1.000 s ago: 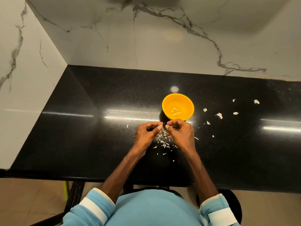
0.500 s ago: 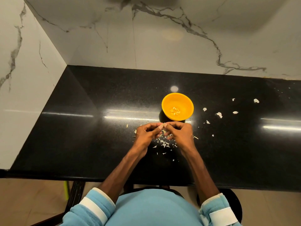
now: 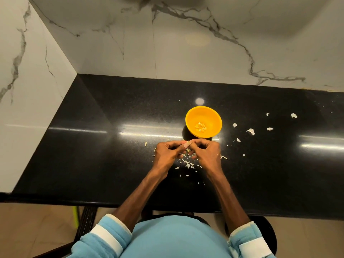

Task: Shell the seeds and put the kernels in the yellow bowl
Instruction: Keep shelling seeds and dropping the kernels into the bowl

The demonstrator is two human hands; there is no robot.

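Observation:
The yellow bowl stands on the black counter with several pale kernels at its bottom. Just in front of it my left hand and my right hand meet, fingers curled, thumbs and fingertips pinching a small seed between them. The seed is mostly hidden by the fingertips. A heap of seeds and shell bits lies on the counter beneath and between my hands.
Larger white shell scraps are scattered right of the bowl. A single seed lies left of my left hand. The black counter meets marble walls at back and left. Its front edge is near my body.
Both hands stay pinched together in front of the bowl; the fingertips shifted only slightly. The bowl and scraps have not moved.

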